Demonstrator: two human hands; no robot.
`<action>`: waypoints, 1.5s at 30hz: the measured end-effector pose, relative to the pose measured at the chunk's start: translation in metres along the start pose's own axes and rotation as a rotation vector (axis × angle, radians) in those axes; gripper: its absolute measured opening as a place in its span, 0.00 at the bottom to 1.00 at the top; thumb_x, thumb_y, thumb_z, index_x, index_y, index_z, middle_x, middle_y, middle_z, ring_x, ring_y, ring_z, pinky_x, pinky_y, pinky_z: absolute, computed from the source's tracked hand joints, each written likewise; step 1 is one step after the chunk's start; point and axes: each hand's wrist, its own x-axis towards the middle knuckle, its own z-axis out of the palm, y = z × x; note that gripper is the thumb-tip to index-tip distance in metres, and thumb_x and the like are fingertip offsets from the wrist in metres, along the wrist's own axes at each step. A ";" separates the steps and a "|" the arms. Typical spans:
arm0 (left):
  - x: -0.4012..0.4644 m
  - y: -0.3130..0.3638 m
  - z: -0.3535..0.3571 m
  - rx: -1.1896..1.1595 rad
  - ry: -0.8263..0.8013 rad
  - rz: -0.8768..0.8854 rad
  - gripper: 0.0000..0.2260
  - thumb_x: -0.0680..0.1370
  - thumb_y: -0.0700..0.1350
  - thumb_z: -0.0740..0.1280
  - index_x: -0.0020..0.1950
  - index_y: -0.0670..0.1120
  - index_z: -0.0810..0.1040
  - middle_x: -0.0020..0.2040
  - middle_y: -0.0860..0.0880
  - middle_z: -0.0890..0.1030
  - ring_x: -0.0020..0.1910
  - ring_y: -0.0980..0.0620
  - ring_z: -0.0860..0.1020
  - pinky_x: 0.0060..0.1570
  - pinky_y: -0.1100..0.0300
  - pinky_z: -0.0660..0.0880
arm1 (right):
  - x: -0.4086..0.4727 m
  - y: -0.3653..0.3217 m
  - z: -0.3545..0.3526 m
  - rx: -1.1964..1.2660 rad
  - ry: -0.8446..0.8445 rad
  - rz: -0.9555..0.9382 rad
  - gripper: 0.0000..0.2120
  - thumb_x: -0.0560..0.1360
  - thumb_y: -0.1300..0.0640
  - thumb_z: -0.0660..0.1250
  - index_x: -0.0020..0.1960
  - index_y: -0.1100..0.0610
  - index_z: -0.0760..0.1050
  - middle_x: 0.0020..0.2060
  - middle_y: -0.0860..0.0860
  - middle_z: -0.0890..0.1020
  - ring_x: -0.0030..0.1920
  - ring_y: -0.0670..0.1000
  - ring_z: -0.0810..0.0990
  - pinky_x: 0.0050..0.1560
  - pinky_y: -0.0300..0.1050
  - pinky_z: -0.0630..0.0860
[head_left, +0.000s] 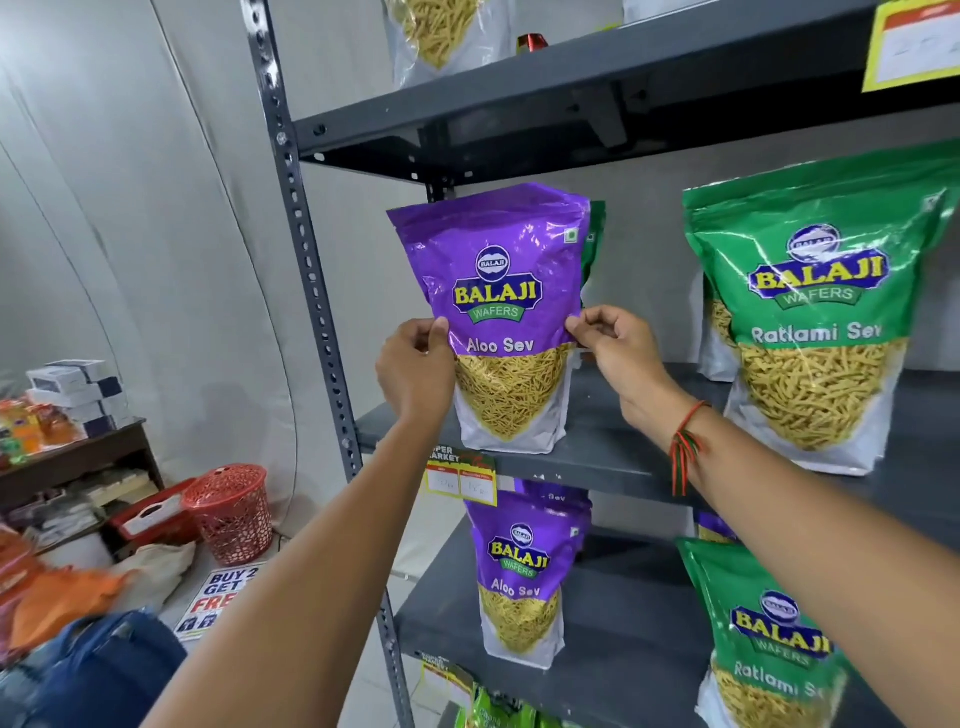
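A purple Aloo Sev pouch (498, 291) stands upright near the front left edge of the middle grey shelf (597, 457). My left hand (413, 371) pinches its left edge, thumb on the front. My right hand (615, 348) pinches its right edge at the same height. A green pouch is partly hidden behind it.
A green Ratlami Sev pouch (815, 312) stands to the right on the same shelf. Below are another purple pouch (524, 571) and a green one (769, 639). The perforated upright post (311, 291) runs on the left. A red basket (231, 512) and a cluttered table (78, 452) sit at the lower left.
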 end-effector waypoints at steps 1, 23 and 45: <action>-0.006 0.002 -0.006 -0.010 0.001 0.001 0.09 0.77 0.53 0.66 0.46 0.50 0.82 0.41 0.50 0.85 0.43 0.49 0.82 0.51 0.52 0.78 | -0.009 -0.005 -0.001 -0.001 0.003 -0.004 0.07 0.74 0.59 0.68 0.37 0.53 0.76 0.37 0.54 0.80 0.40 0.49 0.76 0.43 0.41 0.74; -0.239 -0.092 -0.068 0.099 -0.308 -0.241 0.09 0.76 0.52 0.68 0.46 0.49 0.84 0.41 0.48 0.85 0.44 0.46 0.82 0.43 0.58 0.73 | -0.222 0.085 -0.069 -0.242 0.264 0.384 0.04 0.71 0.58 0.71 0.38 0.53 0.78 0.37 0.51 0.81 0.37 0.48 0.76 0.38 0.39 0.75; -0.278 -0.181 0.040 0.207 -0.329 -0.458 0.12 0.78 0.54 0.67 0.52 0.47 0.84 0.45 0.46 0.85 0.41 0.49 0.80 0.41 0.59 0.71 | -0.188 0.256 -0.073 -0.573 0.334 0.496 0.07 0.75 0.63 0.63 0.50 0.61 0.79 0.43 0.52 0.83 0.42 0.51 0.79 0.33 0.38 0.69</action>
